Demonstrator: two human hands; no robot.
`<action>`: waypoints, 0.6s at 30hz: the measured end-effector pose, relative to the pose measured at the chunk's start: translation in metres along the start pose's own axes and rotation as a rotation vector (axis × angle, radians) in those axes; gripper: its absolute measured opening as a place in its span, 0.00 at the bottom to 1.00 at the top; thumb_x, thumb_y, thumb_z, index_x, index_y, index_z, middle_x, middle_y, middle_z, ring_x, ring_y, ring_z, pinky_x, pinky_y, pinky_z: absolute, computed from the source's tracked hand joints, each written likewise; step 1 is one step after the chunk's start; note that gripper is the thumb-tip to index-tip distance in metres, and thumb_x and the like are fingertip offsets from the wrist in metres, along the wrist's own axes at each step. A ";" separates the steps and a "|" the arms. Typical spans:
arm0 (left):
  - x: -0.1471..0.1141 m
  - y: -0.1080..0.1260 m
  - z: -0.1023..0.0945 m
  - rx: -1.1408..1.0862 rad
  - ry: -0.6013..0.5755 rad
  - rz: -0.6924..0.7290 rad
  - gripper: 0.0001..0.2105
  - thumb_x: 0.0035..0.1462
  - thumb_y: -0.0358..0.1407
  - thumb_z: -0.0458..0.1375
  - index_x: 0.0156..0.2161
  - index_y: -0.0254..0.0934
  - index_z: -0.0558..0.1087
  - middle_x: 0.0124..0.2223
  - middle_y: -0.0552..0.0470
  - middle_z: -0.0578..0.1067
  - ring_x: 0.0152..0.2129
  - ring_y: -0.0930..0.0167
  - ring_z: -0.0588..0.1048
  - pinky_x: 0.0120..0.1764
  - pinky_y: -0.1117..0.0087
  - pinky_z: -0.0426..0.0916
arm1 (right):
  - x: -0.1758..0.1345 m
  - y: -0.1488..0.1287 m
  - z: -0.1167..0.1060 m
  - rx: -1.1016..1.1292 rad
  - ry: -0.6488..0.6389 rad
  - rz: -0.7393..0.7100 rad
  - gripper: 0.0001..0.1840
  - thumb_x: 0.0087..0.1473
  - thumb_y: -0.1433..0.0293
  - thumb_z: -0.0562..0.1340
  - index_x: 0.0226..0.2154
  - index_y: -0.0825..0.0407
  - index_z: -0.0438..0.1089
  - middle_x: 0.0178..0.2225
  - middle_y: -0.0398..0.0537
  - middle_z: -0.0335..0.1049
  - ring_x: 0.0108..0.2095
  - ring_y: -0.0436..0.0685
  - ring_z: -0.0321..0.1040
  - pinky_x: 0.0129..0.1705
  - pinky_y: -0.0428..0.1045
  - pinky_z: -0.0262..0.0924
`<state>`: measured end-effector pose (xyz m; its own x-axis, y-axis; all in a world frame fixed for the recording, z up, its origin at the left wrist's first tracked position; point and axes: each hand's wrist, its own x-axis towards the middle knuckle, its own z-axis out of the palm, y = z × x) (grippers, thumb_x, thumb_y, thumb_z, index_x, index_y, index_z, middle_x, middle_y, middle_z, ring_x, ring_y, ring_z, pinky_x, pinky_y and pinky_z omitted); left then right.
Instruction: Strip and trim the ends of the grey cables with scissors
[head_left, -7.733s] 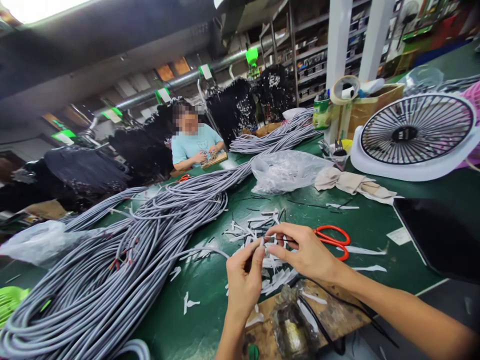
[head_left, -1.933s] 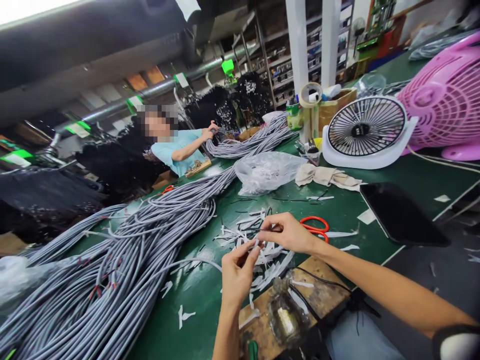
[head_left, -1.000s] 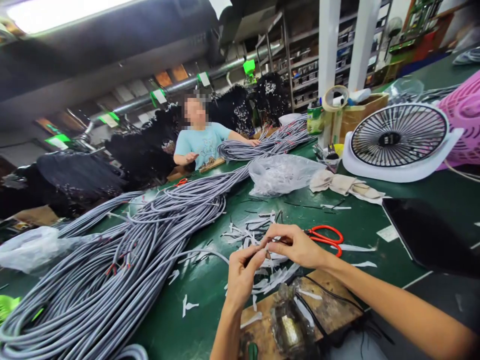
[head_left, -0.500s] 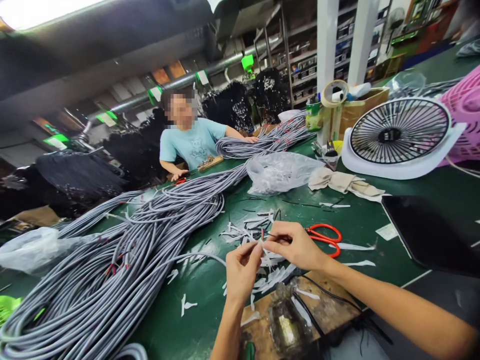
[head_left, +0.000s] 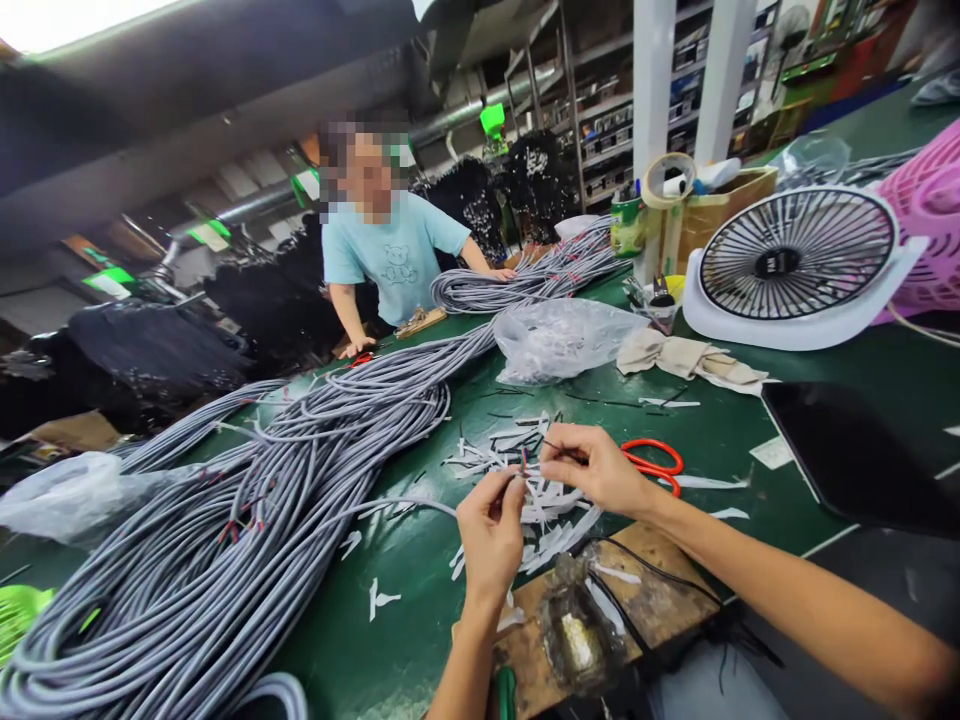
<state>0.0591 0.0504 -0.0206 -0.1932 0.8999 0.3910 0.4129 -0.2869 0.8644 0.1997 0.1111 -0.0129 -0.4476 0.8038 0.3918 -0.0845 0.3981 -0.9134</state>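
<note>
While dark bundles (head_left: 150, 345) lie beyond the green worktop's (head_left: 337, 640) far edge, we note our left hand (head_left: 491, 530) pinching a grey cable (head_left: 420, 503) near the front edge; our right hand (head_left: 596, 465), pinching a dark strand (head_left: 553, 446), has drawn away.

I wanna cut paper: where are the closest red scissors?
The red scissors lie right of centre in the head view, just beside the right hand.

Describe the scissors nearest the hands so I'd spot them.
On the green tabletop, find the white desk fan. Below and left of it in the view, the scissors lie just beyond the right hand. Red loop handles set them apart from the white strips.
</note>
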 end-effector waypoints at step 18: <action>0.010 -0.008 -0.003 -0.648 -0.262 -0.460 0.20 0.47 0.36 0.60 0.46 0.33 0.66 0.29 0.52 0.68 0.16 0.82 0.59 0.18 0.81 0.49 | -0.061 0.015 -0.044 -1.067 -0.036 0.117 0.13 0.55 0.72 0.52 0.41 0.55 0.68 0.39 0.52 0.68 0.42 0.55 0.62 0.43 0.47 0.54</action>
<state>0.0510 0.0605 -0.0222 0.0293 0.9976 -0.0622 -0.2658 0.0678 0.9616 0.2645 0.0876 -0.0458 -0.4297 0.8554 0.2892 0.7739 0.5139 -0.3701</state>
